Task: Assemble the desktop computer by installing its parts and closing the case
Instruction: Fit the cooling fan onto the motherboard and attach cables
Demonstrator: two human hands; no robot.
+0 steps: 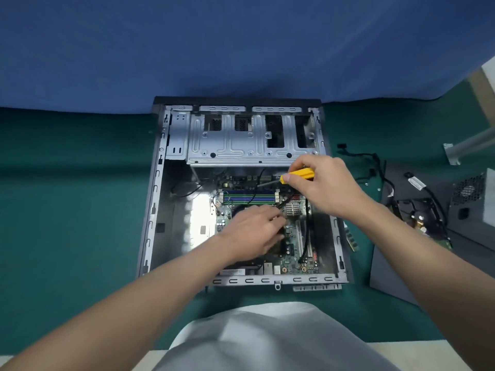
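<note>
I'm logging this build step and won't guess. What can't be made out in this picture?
Head view only.
Centre of the board: covered by the left hand; whether it holds anything is hidden.
Tip of the screwdriver: too small and blurred to tell which screw it meets.
The grey box at right: cut off by the frame edge.
Labels on the board: too small.

Repair workshop: green mat [67, 210], blue backdrop [241, 44], loose cables [372, 156]
</note>
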